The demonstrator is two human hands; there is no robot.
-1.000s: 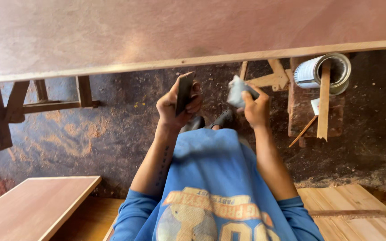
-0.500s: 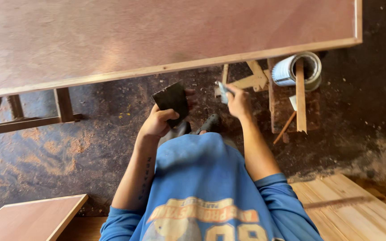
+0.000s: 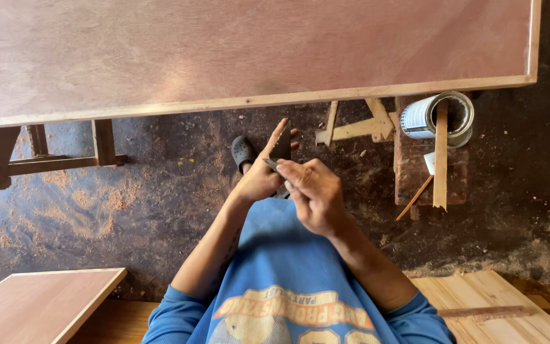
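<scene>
Left hand (image 3: 259,181): raised in front of the body, fingers stretched upward, a dark flat sheet (image 3: 281,148) held against them; it grasps the sheet along its lower edge.
Right hand (image 3: 314,194): laid over the left, fingers curled and pressed on the lower end of the sheet; whether it grips a small thing of its own cannot be told.
Sheet: upright, nearly edge-on to the camera, between the two hands, above the lap and the dirt floor (image 3: 160,204).
Counter (image 3: 224,51): a large reddish-brown board with a pale wooden edge, filling the top of the view, well above the hands.
Trestle (image 3: 39,153): dark wooden legs and crossbar under the counter's left part.
Sandal (image 3: 242,153): dark, on the floor just left of the left hand's fingers.
Can (image 3: 437,116): metal, lying on its side on a low brown stool (image 3: 415,178) at right, open mouth showing.
Stick (image 3: 440,156): a pale flat slat across the can's mouth, reaching down over the stool.
Sawdust: reddish patches on the floor at left.
Boards: one pale-edged panel (image 3: 39,306) at lower left, pale planks (image 3: 498,306) at lower right.
Shirt (image 3: 288,280): blue, with a printed front.
</scene>
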